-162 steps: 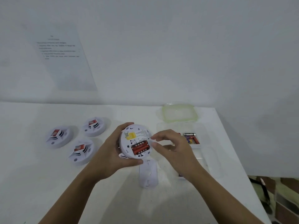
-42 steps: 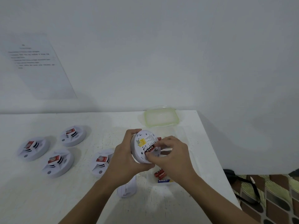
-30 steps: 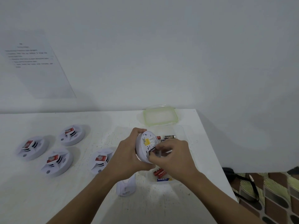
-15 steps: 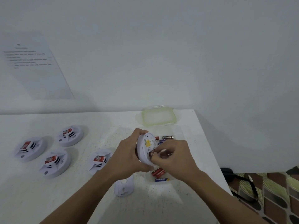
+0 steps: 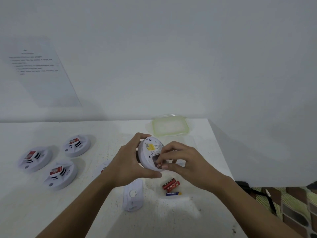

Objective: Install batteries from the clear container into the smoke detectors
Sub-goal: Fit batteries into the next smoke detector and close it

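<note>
My left hand (image 5: pixel 127 162) grips a white round smoke detector (image 5: pixel 148 152) above the table, its back with a yellow label turned toward my right hand. My right hand (image 5: pixel 187 165) pinches a red battery (image 5: pixel 159 166) at the detector's open compartment, and its fingers hide most of the battery. Below my hands the clear container (image 5: pixel 192 198) holds two red batteries (image 5: pixel 171 185) and a blue one (image 5: pixel 173 193). The detector's white back cover (image 5: pixel 133 194) lies on the table near my left forearm.
Three smoke detectors (image 5: pixel 76 145) (image 5: pixel 35 158) (image 5: pixel 60 174) sit face up at the left; another (image 5: pixel 104 166) peeks out behind my left wrist. The green-rimmed lid (image 5: pixel 169 126) lies by the wall. The table's right edge (image 5: pixel 223 152) is close to the container.
The detector has tilted more edge-on toward my right hand. My right fingers have shifted lower on the compartment, and the battery's red end now shows at the detector's lower rim.
</note>
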A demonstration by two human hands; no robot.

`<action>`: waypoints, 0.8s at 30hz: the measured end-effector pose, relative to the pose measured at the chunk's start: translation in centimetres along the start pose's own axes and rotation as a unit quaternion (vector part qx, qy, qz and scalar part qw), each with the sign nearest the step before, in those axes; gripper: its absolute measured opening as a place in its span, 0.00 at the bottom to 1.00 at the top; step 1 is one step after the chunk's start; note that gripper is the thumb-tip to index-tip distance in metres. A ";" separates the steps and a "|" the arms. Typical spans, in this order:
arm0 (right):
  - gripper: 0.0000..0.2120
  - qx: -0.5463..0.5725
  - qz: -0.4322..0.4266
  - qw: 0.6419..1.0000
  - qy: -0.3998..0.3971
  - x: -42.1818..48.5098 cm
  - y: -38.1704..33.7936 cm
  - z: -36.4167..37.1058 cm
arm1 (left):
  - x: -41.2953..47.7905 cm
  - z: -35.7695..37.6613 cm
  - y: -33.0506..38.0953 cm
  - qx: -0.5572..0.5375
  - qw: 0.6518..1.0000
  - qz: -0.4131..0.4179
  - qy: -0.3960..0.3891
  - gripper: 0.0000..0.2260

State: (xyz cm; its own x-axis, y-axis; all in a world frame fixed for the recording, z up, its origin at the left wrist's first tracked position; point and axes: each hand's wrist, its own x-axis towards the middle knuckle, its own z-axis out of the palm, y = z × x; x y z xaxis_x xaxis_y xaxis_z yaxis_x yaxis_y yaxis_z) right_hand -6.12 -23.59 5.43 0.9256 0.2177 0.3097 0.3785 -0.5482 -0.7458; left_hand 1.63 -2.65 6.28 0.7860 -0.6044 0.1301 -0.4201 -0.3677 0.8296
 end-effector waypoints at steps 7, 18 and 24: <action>0.05 0.223 0.100 0.962 0.123 -0.1 -0.7 0.6 | -0.3 0.2 0.0 -0.022 1.000 0.012 0.017 0.41; 0.09 0.040 0.197 0.969 0.146 -3.0 3.7 3.1 | -2.5 0.3 -3.3 -0.058 0.996 -0.037 0.054 0.43; 0.05 -0.155 0.182 0.970 0.049 -2.2 4.7 4.6 | -2.5 0.4 -3.5 -0.067 0.996 -0.035 0.048 0.43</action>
State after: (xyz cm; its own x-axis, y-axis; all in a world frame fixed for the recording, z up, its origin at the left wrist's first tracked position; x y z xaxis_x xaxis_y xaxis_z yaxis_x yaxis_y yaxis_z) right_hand -6.30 -22.94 -1.44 0.9866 -0.1053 0.1245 -0.0081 -0.7945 -0.6071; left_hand 0.94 -0.09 2.79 0.8542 -0.5072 0.1148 -0.3031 -0.3062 0.9024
